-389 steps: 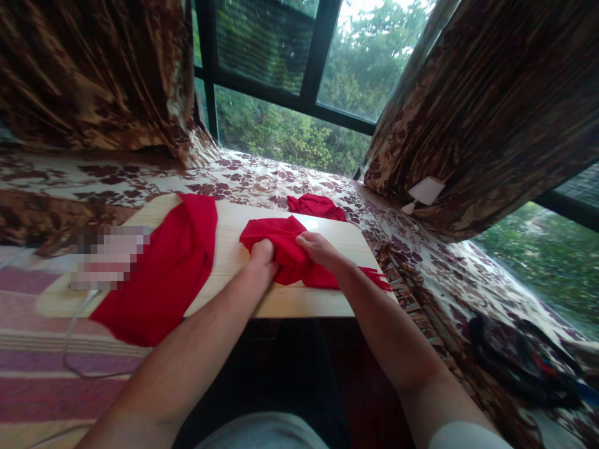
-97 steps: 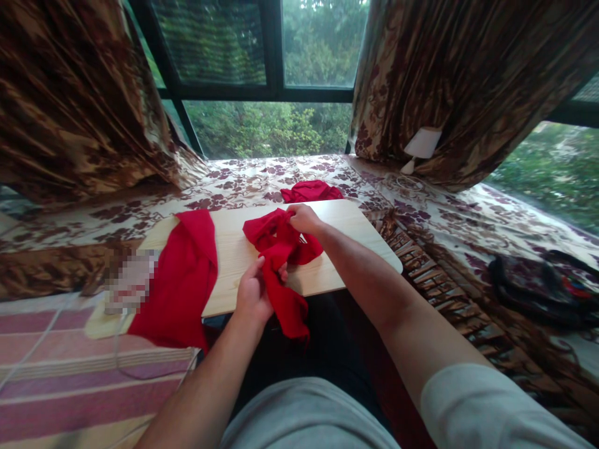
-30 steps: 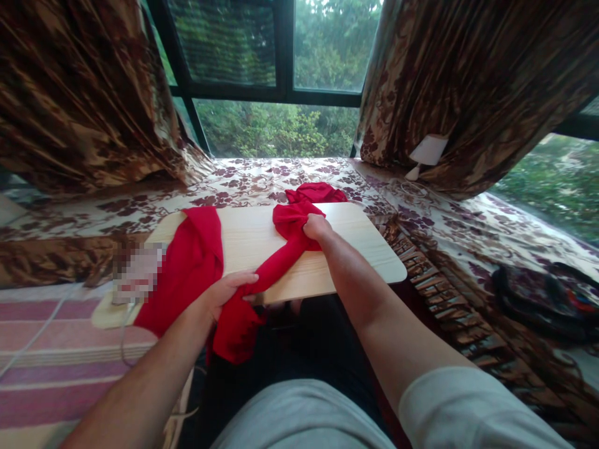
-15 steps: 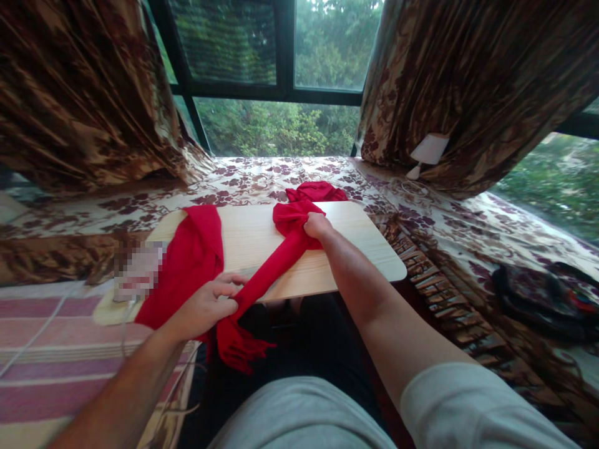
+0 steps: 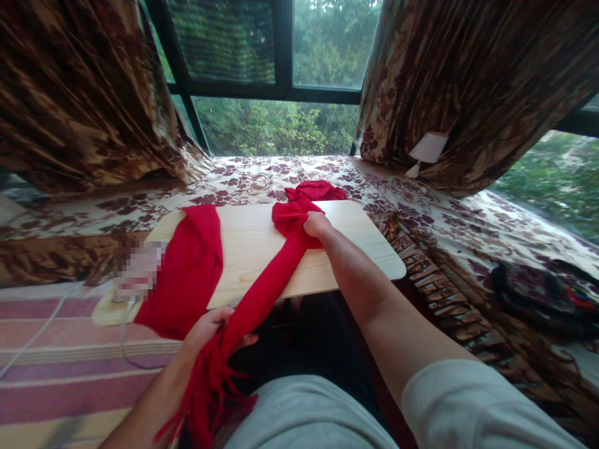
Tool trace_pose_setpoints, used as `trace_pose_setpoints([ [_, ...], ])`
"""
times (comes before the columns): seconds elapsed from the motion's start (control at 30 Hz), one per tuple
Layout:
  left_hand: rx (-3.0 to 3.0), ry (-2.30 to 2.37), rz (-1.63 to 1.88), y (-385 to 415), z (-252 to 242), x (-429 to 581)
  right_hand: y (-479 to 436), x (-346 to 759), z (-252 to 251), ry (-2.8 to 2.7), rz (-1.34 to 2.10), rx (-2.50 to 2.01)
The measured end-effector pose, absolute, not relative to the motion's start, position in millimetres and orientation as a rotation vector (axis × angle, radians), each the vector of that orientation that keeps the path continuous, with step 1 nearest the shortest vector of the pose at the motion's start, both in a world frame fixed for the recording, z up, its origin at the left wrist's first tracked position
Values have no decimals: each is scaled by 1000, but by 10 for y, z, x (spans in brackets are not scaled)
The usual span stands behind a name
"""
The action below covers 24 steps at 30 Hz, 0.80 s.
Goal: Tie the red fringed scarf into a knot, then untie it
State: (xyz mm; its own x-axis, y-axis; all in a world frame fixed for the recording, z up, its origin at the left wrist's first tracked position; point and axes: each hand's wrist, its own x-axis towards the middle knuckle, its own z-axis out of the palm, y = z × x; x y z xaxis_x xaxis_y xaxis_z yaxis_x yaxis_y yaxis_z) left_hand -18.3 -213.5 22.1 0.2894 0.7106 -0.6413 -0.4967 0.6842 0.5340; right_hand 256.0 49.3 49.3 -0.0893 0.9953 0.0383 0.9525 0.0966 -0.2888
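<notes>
I see a plain red scarf (image 5: 266, 288) strung between two sets of fingers. Where the fingers of the right hand (image 5: 317, 224) grip it, the cloth is gathered tight, and just beyond and to the left of them it flares into a loose, bunched fold. From that grip I follow a narrow, fairly smooth band slanting nearly straight down to the fingers of the left hand (image 5: 202, 330). Past these, the fringed end (image 5: 206, 390) hangs in tangled strands, some lying across the wrist.
</notes>
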Motion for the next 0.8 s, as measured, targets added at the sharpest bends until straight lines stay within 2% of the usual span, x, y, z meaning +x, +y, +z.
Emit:
trace_pose_setpoints([
  [0.17, 270, 912, 777, -2260, 174, -120, 476, 2556, 501, -2157, 281, -1944],
  [0.3, 508, 953, 815, -2301, 204, -163, 490, 2545, 553, -2241, 258, -1932],
  [0.53, 690, 1026, 792, -2200, 373, -171, 561, 2552, 936, -2492, 165, -1755],
  [0.8, 780, 1119, 700, -2155, 509, -160, 581, 2564, 1228, -2385, 149, -1690],
])
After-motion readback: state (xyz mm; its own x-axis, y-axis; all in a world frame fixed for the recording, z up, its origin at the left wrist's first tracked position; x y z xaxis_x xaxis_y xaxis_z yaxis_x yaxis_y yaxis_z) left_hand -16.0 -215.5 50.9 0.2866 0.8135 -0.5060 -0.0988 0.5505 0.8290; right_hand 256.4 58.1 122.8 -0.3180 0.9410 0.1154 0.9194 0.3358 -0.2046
